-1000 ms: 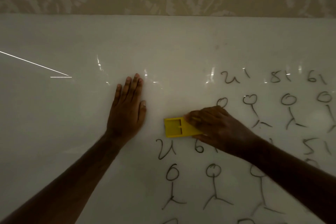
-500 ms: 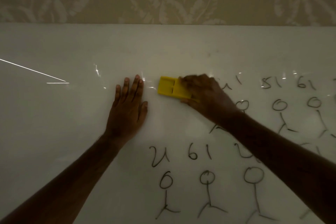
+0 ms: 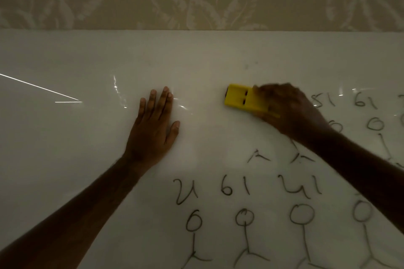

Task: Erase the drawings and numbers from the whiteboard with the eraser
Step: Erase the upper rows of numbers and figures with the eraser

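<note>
On the whiteboard [image 3: 87,159], right hand [image 3: 290,111] grips the yellow eraser [image 3: 242,99], long axis sideways; remaining drawings [image 3: 301,214] lie below and right of it. Left hand [image 3: 153,129] rests flat, fingers straight, farther left.

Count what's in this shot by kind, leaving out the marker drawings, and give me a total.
Whiteboard: 1
Yellow eraser: 1
Hands: 2 (left hand flat on the board, right hand gripping the eraser)
Total: 4
</note>
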Available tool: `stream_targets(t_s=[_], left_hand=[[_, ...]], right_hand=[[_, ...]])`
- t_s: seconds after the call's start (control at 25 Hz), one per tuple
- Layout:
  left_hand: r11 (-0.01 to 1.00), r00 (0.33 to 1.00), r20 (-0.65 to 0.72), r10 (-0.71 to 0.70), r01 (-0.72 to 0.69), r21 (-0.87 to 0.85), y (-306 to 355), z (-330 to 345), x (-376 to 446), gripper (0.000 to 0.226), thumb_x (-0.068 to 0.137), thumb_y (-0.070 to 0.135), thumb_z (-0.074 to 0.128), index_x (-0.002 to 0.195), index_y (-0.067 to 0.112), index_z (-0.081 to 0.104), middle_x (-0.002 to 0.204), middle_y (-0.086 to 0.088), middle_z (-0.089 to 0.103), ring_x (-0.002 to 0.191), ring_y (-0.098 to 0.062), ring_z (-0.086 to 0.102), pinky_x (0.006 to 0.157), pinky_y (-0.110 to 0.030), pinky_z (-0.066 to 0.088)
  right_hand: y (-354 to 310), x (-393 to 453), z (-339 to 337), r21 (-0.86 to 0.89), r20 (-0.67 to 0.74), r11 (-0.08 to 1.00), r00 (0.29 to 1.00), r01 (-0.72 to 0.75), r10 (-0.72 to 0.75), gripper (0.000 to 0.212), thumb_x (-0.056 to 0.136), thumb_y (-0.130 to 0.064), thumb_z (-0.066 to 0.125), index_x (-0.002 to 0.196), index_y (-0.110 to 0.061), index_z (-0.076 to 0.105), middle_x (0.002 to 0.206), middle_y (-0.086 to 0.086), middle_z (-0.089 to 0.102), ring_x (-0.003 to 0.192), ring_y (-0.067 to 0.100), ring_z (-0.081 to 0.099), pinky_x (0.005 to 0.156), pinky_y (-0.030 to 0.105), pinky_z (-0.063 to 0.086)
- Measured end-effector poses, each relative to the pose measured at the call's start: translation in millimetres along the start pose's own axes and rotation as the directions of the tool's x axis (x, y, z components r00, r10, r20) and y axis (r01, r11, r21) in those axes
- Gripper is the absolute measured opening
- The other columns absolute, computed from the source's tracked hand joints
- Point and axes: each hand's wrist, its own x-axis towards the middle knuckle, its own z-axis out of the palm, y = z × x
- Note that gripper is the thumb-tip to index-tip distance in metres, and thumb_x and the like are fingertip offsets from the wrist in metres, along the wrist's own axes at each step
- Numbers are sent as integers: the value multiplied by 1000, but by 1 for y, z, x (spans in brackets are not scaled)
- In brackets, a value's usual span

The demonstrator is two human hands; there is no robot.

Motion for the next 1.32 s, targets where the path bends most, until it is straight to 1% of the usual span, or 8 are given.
stream_targets(t_s=[0.16, 0.44, 0.56, 0.64, 0.76, 0.88, 1.12, 1.32], left_hand=[[1000, 1000, 5, -11, 11, -9, 10, 5, 19, 75, 111, 45, 33, 170, 0, 23, 179, -18, 21, 166, -43, 17, 135, -59, 16], [997, 997, -24, -74, 74, -34, 33, 13, 29, 74, 111, 44, 31, 170, 0, 22, 180, -18, 19, 167, -42, 14, 136, -56, 9], [999, 998, -40, -50, 49, -15, 35, 13, 30, 72, 111, 42, 31, 170, 1, 24, 179, -17, 21, 166, -43, 16, 135, -55, 7], [1000, 999, -37, -26, 26, -4, 36, 14, 30, 71, 112, 42, 31, 170, 0, 25, 179, -17, 22, 166, -44, 17, 135, -56, 8], [1000, 999, -34, -18, 17, -7, 40, 13, 32, 71, 112, 41, 32, 170, 0, 24, 179, -18, 22, 166, -44, 17, 135, -58, 12], [1000, 999, -34, 19, -19, -15, 51, 14, 39, 70, 113, 40, 32, 169, -1, 25, 178, -19, 23, 165, -44, 18, 135, -59, 15], [999, 1000, -27, 8, -9, -43, 76, 18, 47, 70, 113, 38, 33, 170, -1, 23, 179, -19, 21, 166, -44, 15, 135, -58, 12], [999, 1000, -5, -29, 29, -40, 87, 19, 45, 71, 112, 40, 29, 171, 0, 20, 180, -17, 17, 167, -42, 11, 136, -56, 8]], right_hand=[[9, 52, 9, 12, -59, 987, 985, -162, 163, 72, 95, -56, 53, 149, -9, 52, 137, 16, 60, 113, 41, 57, 95, 56, 51], [-43, -40, 8, 80, -11, 990, 993, 120, -120, 55, 100, -42, 67, 146, -13, 58, 141, 6, 64, 121, 28, 62, 99, 44, 49], [-23, -73, -7, 63, 57, 982, 981, 181, -184, 52, 105, -45, 59, 145, -13, 59, 143, 5, 64, 121, 26, 64, 98, 44, 52], [6, -71, -15, 30, 17, 991, 991, 129, -130, 53, 105, -47, 56, 143, -10, 61, 142, 9, 64, 123, 27, 62, 98, 47, 53], [46, -35, -21, -7, -96, 997, 993, -72, 71, 62, 99, -49, 56, 144, -6, 59, 135, 15, 64, 113, 33, 55, 95, 53, 52], [42, 3, -10, 19, -123, 988, 980, -156, 157, 65, 96, -50, 57, 144, -6, 58, 131, 17, 64, 106, 40, 57, 93, 51, 53], [-21, -62, 2, 94, 1, 993, 998, 68, -69, 58, 101, -43, 65, 149, -14, 54, 143, 8, 62, 120, 30, 62, 96, 47, 51], [21, -106, -28, 48, 40, 992, 992, 118, -120, 48, 99, -39, 68, 139, -13, 63, 143, 7, 64, 121, 29, 65, 96, 47, 53]])
